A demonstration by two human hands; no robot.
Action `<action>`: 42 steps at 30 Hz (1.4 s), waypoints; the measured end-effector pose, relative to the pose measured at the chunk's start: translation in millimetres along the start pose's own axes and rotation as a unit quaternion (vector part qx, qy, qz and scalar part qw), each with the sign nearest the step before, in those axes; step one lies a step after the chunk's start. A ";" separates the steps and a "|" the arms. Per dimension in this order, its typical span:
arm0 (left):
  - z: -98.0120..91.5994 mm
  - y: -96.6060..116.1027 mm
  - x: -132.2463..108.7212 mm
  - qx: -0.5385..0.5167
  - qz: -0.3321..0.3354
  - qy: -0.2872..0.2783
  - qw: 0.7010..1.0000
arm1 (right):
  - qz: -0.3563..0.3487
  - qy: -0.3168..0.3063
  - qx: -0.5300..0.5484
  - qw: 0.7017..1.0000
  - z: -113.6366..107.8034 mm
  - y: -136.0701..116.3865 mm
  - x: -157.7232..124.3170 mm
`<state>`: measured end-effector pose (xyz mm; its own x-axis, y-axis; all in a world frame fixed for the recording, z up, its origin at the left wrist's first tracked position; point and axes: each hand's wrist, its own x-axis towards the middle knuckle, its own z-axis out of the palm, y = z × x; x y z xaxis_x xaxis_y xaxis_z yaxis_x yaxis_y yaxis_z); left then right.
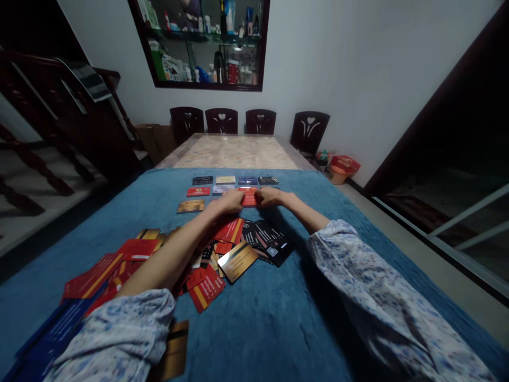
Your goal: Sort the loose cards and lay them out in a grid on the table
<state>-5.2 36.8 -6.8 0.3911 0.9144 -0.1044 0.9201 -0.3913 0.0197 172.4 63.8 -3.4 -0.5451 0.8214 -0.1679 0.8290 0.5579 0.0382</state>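
Between my two hands is a red card (249,197), in the nearest part of the rows of cards on the blue cloth. My left hand (231,201) closes on its left edge with curled fingers. At its right edge, my right hand (270,196) grips with fingers bent inward. Left of my left hand lie a gold card (191,206), a red card with a yellow mark (198,191) and a pale card (222,189). Closer to me, a loose heap holds a gold card (237,261), black cards (274,244) and red cards (207,289), partly hidden by my left forearm.
A far row has a dark card (202,180), a cream card (226,180), a blue card (247,180) and another dark card (268,180). Blue cards (55,329) lie at the near left. Beyond the blue cloth (278,318) stand a bare tabletop (238,148) and several chairs (221,121).
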 end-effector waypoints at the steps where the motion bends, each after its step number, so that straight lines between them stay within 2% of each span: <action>1: 0.6 0.4 -0.7 -0.001 -0.001 0.003 1.000 | 0.003 -0.001 -0.002 1.000 0.2 0.0 0.5; 10: 4.2 2.5 -6.0 0.021 0.005 0.018 1.000 | 0.008 -0.006 -0.011 1.000 0.6 -1.9 -4.1; 19: 7.1 2.4 -7.5 -0.001 0.012 0.039 0.999 | 0.017 -0.008 -0.012 1.000 0.4 -2.5 -1.9; 24: 11.4 -0.3 -9.3 0.000 0.024 0.064 0.998 | 0.013 0.001 -0.010 1.000 2.2 -2.0 -5.7; 35: 7.8 6.4 -22.7 0.008 0.049 0.094 0.994 | 0.037 0.076 0.024 0.996 12.5 7.4 -30.5; 42: 5.9 17.9 -36.6 -0.004 0.076 0.105 0.992 | 0.008 0.118 0.035 0.992 25.8 11.0 -59.9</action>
<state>-3.2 -4.3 -8.5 0.5206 0.8467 0.1099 0.8500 -0.5261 0.0266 217.4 17.7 -18.3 -0.5390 0.8396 0.0677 0.8399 0.5418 -0.0318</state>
